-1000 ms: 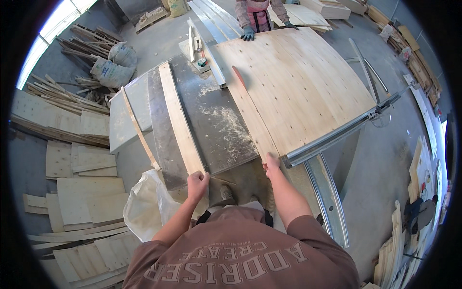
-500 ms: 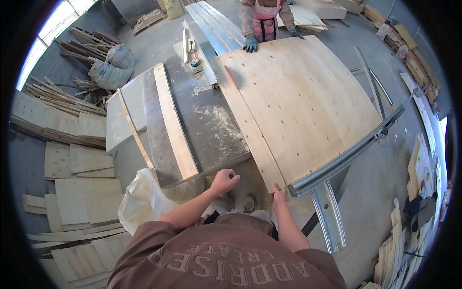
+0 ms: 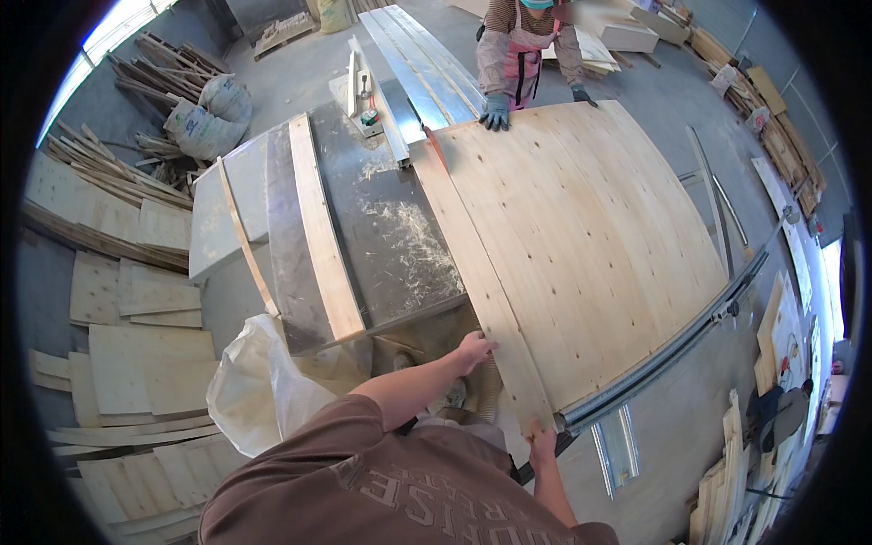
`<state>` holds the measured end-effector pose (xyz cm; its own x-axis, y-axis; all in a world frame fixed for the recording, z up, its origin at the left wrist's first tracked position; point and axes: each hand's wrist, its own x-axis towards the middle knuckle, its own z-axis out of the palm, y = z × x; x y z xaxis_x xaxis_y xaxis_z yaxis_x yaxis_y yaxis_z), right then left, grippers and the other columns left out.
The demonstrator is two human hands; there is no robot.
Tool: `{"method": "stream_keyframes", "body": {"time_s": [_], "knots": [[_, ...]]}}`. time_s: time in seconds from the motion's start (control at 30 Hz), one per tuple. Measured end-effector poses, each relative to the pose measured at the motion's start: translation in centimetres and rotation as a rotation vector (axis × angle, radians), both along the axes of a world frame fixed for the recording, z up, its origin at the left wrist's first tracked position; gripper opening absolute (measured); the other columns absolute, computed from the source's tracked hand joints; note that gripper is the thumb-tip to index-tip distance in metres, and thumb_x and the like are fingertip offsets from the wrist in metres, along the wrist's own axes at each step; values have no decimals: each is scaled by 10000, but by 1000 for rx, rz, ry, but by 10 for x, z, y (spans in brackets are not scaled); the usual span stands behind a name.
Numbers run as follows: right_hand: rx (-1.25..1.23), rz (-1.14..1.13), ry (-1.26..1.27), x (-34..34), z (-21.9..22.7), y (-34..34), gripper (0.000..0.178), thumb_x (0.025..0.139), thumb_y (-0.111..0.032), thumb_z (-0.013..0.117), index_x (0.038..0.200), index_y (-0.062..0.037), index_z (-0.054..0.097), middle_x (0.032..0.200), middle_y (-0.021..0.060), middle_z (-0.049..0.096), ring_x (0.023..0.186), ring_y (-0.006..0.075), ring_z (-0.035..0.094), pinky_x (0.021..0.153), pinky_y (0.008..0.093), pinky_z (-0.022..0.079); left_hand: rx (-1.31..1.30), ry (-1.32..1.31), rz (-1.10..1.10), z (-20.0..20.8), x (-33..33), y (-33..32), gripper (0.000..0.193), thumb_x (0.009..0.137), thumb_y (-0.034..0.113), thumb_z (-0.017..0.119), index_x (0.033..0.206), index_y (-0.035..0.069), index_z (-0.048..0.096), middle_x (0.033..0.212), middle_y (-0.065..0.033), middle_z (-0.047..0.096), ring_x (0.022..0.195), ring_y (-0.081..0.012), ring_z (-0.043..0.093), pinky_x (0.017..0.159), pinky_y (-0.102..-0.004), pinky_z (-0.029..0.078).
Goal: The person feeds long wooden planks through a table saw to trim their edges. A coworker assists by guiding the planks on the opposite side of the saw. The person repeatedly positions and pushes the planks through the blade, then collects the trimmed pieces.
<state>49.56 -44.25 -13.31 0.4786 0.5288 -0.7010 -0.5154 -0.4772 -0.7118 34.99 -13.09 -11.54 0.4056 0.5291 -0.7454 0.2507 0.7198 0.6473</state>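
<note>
A long, narrow plywood strip (image 3: 495,315) lies along the left side of a large plywood sheet (image 3: 590,245), on the saw table. My left hand (image 3: 476,351) is closed on the strip's left edge, not far from its near end. At the near corner, my right hand (image 3: 542,442) grips the end of the strip, its fingers partly hidden. Across the table, a co-worker's gloved hand (image 3: 495,113) rests on the far edge of the sheet, and the other gloved hand (image 3: 582,94) touches it farther right. A red blade-like piece (image 3: 436,150) stands at the strip's far end.
A metal rail (image 3: 663,356) runs along the sheet's near right side. On the dark table (image 3: 400,227) lie sawdust and a wooden board (image 3: 322,227). A white sack (image 3: 259,386) hangs by the near left corner. Plywood offcuts (image 3: 150,363) are stacked at left.
The sheet and strip sit lower in view, nearer me. My left hand has moved right and taken hold of the strip's edge. The co-worker leans farther forward.
</note>
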Motion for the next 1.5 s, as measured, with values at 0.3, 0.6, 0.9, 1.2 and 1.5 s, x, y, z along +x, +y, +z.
{"method": "stream_keyframes", "body": {"time_s": [0.3, 0.6, 0.9, 1.2, 1.5], "knots": [[-182, -160, -19, 29, 107, -144, 325, 958, -149, 714, 1242, -20, 622, 1046, 31, 672, 824, 115, 638, 606, 258, 489, -406, -188, 78, 19, 16, -99, 276, 903, 36, 687, 1172, 62, 631, 1045, -85, 676, 925, -246, 679, 817, -449, 585], [203, 274, 354, -20, 77, 69, 121, 893, 6, 719, 1004, -17, 674, 831, 11, 646, 733, 117, 610, 672, 283, 485, 21, -311, 493, 122, -135, 77, 256, 922, 57, 628, 1175, 73, 592, 1072, -52, 661, 951, -227, 661, 854, -402, 572], [233, 241, 379, -298, 95, 316, 163, 936, -109, 743, 1063, -34, 675, 892, 46, 702, 693, 113, 631, 552, 266, 455, 394, 87, 630, 119, -258, 136, 535, 807, 59, 779, 1274, -59, 545, 1155, -182, 682, 1020, -283, 684, 876, -411, 548], [37, 560, 436, -340, 138, 354, 180, 1009, -206, 663, 1108, -56, 644, 847, 40, 699, 672, 134, 669, 517, 248, 439, 608, 300, 556, 127, -320, 163, 728, 764, 177, 836, 1336, -95, 476, 1184, -227, 672, 1073, -319, 682, 935, -415, 547], [-200, 754, 605, -370, 130, 385, 303, 1080, -302, 537, 1061, -34, 676, 918, 73, 748, 769, 137, 676, 649, 274, 510, 626, 771, 271, 130, -334, 168, 1310, 692, 335, 883, 1577, -92, 16, 1437, -313, 427, 1278, -420, 538, 1073, -428, 474]]}}
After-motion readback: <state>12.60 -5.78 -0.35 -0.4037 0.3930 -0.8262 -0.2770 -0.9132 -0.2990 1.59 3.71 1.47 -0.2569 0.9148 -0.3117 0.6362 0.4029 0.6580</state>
